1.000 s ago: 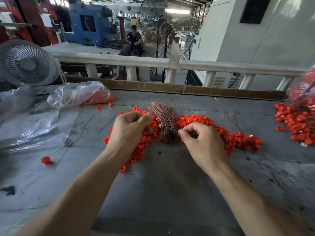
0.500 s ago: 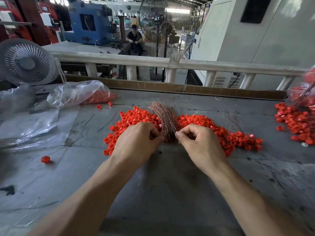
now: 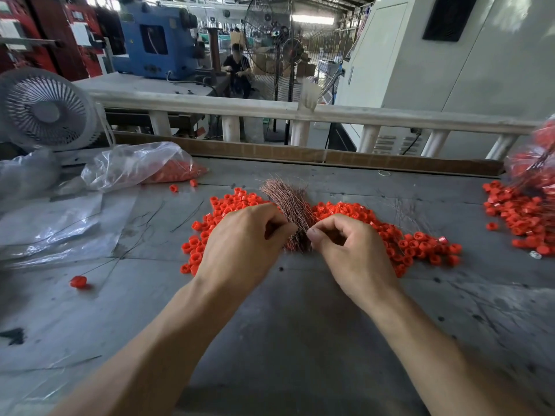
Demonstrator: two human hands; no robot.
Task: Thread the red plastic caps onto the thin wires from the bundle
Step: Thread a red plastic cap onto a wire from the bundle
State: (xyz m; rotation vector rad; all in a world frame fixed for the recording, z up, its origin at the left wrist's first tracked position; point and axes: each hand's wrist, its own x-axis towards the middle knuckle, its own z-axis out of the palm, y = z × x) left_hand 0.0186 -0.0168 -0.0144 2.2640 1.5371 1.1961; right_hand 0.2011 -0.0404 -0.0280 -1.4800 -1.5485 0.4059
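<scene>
Both hands, left hand (image 3: 240, 235) and right hand (image 3: 348, 244), have curled fingers pinching the wire bundle (image 3: 288, 205) between them; what they clamp is hidden. Wires look springy, red caps (image 3: 414, 244) beside them light: grip near tips.

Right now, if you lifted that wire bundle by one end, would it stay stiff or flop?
Probably flop and splay: the wire bundle is many hair-thin strands, already fanning at the far end. Likely light, too. Strands may slip out, as loose ones lie on the table.
</scene>
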